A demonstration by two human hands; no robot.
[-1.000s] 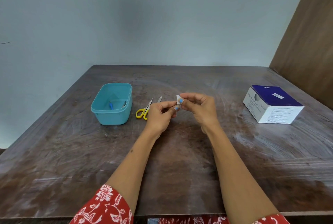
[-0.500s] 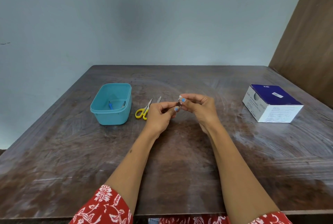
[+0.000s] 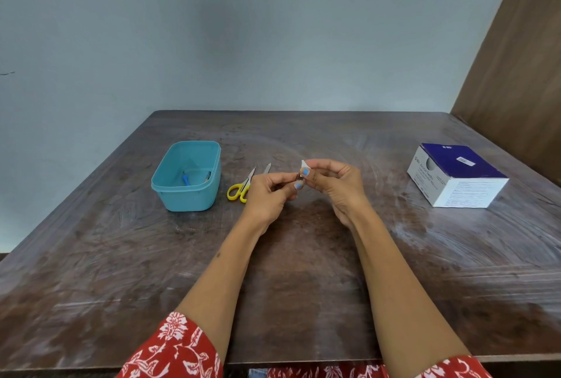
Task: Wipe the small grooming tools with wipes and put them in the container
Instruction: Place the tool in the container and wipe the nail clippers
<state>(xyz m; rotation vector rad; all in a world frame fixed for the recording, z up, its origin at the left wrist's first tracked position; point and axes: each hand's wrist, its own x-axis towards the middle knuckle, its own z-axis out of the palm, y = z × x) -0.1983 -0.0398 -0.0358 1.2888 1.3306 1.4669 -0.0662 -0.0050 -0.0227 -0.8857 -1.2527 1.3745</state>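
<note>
Above the tabletop's middle, the right hand pinches a white wipe around a small metal tool, which the left hand pinches. Scissors lie beside the teal container.

Bare table is lying open in front — only the forearms are crossing it. Leftward, scissors are lying between the hands and the tub; a box is sitting well apart rightward.
</note>
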